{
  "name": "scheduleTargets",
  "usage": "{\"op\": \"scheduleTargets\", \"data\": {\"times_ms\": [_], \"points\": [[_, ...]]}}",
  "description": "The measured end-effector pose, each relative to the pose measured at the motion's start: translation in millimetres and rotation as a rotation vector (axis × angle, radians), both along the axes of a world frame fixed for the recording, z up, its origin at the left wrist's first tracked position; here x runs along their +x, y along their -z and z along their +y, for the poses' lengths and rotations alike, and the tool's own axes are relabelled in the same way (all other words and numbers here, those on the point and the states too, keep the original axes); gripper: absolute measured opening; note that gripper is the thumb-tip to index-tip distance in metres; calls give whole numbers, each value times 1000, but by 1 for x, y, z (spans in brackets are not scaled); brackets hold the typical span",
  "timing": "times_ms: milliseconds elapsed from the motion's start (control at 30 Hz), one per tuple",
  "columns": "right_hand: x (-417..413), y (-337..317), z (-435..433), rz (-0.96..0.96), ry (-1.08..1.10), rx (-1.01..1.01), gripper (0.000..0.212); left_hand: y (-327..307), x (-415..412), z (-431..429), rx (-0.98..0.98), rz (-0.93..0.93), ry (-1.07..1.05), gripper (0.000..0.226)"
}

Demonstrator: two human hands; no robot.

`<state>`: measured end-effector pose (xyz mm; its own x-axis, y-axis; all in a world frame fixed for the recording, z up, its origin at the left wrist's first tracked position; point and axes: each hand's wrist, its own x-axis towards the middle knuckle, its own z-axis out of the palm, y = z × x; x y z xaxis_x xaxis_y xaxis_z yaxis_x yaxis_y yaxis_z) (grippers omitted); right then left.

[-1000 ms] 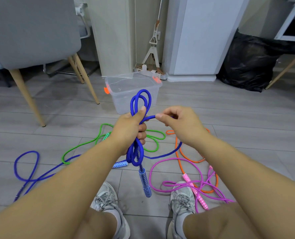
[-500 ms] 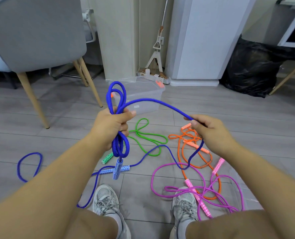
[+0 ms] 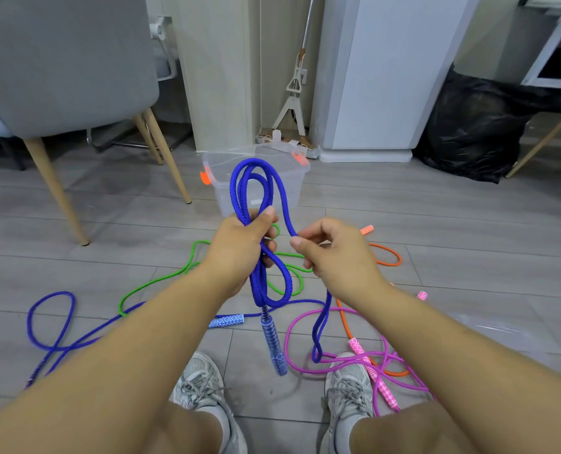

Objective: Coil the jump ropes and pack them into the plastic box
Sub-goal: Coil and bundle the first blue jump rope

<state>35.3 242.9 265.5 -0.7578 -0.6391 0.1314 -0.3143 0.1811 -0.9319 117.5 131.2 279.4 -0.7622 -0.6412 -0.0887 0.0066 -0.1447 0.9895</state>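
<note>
My left hand [image 3: 239, 247] grips a bundle of loops of the blue jump rope [image 3: 256, 191], and one blue handle [image 3: 274, 344] dangles below it. My right hand [image 3: 333, 253] pinches the same rope just right of the bundle; the slack hangs down to the floor and trails off to the left. The clear plastic box [image 3: 292, 188] with orange latches stands open on the floor behind the loops. Green [image 3: 154, 281], orange [image 3: 387, 257] and pink [image 3: 305, 365] jump ropes lie loose on the floor.
A grey chair [image 3: 59, 70] with wooden legs stands at the left. A mop [image 3: 293, 93], a white cabinet [image 3: 387, 77] and a black bag [image 3: 475, 126] are behind the box. My two shoes [image 3: 203, 385] are at the bottom, near the pink rope's handle [image 3: 374, 375].
My right hand has swung back in from the right toward my left hand, bringing another length of blue rope up to the bundle. The loops now stand taller.
</note>
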Motion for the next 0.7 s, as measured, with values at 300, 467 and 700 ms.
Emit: {"op": "scheduleTargets", "data": {"times_ms": [300, 467, 700], "points": [[7, -5, 1, 21, -43, 74, 7, 4, 1, 0, -151, -67, -6, 15], [1, -4, 10, 60, -150, 91, 5, 2, 3, -3, -140, -69, 50, 23], [-31, 18, 41, 212, -271, 332, 7, -4, 10, -24, 180, 59, -55, 18]]}}
